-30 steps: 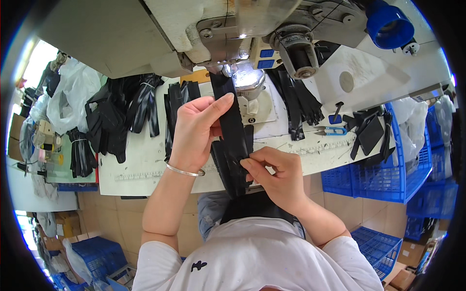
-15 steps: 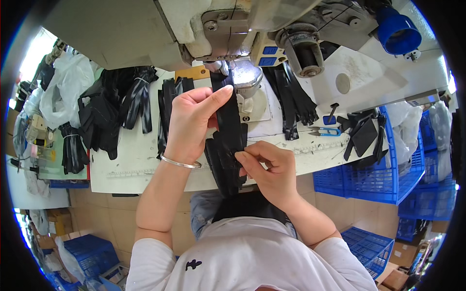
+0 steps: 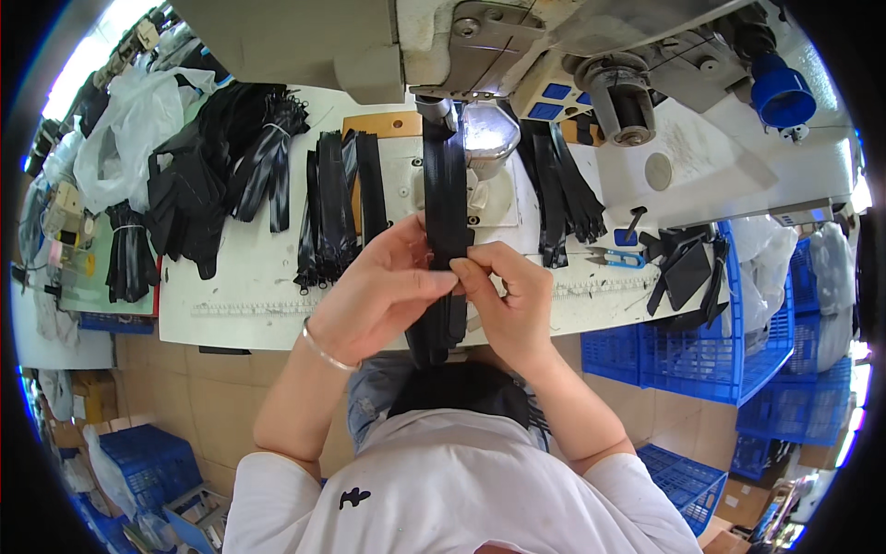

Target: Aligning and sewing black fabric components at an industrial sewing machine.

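A long black fabric strip (image 3: 445, 198) runs from under the sewing machine's presser foot (image 3: 439, 115) toward me and hangs over the table's front edge. Its layers lie one on another. My left hand (image 3: 383, 286) is closed on the strip from the left, the fingers partly hidden behind it and the thumb reaching across. Thumb and forefinger of my right hand (image 3: 503, 300) pinch the strip's right edge, and the two hands' fingertips meet there. What exactly lies between those fingertips is too small to make out.
Bundles of black zippers (image 3: 332, 212) lie left of the machine, with black strips (image 3: 554, 189) at its right. Blue thread snips (image 3: 616, 258) rest near black scraps (image 3: 685, 272). Blue crates (image 3: 683, 355) stand at right. A thread spool (image 3: 628, 111) hangs above the table.
My left hand has come back from beside the presser foot toward my right hand, and its thumb now meets the right fingertips. The right hand keeps its pinch. The view has shifted slightly.
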### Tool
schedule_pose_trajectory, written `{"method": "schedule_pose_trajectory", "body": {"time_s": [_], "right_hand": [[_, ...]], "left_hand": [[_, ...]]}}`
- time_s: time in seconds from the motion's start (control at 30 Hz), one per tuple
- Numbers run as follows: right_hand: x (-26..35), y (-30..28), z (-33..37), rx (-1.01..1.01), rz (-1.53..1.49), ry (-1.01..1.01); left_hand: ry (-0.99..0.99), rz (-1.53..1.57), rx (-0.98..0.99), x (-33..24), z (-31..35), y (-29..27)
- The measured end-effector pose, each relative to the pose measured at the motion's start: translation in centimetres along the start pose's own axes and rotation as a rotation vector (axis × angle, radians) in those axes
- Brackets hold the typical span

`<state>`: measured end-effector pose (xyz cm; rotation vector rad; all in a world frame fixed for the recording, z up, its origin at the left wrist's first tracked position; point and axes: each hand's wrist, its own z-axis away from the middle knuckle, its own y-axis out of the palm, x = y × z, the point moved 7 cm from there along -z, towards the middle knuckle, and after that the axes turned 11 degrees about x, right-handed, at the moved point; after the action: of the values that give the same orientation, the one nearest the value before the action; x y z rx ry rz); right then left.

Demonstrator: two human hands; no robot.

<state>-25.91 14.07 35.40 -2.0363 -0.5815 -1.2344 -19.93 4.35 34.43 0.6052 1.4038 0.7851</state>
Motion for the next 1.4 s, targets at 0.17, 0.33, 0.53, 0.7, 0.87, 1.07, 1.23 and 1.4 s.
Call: {"method": "schedule_pose_trajectory", "body": {"time_s": [0.17, 0.33, 0.53, 0.7, 0.87, 1.07, 1.23, 1.4], "right_hand": [[0.6, -0.2, 0.2, 0.009, -0.007, 0.059], [-0.5, -0.1, 0.8, 0.079, -0.180, 0.346], [0.3, -0.1, 0.8, 0.079, -0.179, 0.249], [0.4, -0.5, -0.1, 0.035, -0.151, 0.213], [0.7, -0.7, -2.0, 0.012, -0.121, 0.168], [0.9, -1.4, -4.6, -0.017, -0.123, 0.103], [1.2, -2.0, -6.6, -0.043, -0.086, 0.100], [1.9, -2.5, -5.7, -0.070, -0.009, 0.160]], "left_hand": [[0.135, -0.295, -0.069, -0.6, 0.1, -1.7], [0.177, -0.289, -0.131, -0.3, 0.2, -2.2], [0.311, -0.125, -0.180, 0.0, 0.8, -1.9], [0.351, -0.129, -0.150, -0.7, 0.0, -1.4], [0.389, -0.228, -0.183, -2.1, -1.2, -2.0], [0.415, -0.341, -0.234, -4.2, -3.0, -1.6], [0.477, -0.406, -0.334, -5.8, -4.3, -1.3], [0.592, -0.305, -0.337, -7.0, -5.7, -1.6]]}}
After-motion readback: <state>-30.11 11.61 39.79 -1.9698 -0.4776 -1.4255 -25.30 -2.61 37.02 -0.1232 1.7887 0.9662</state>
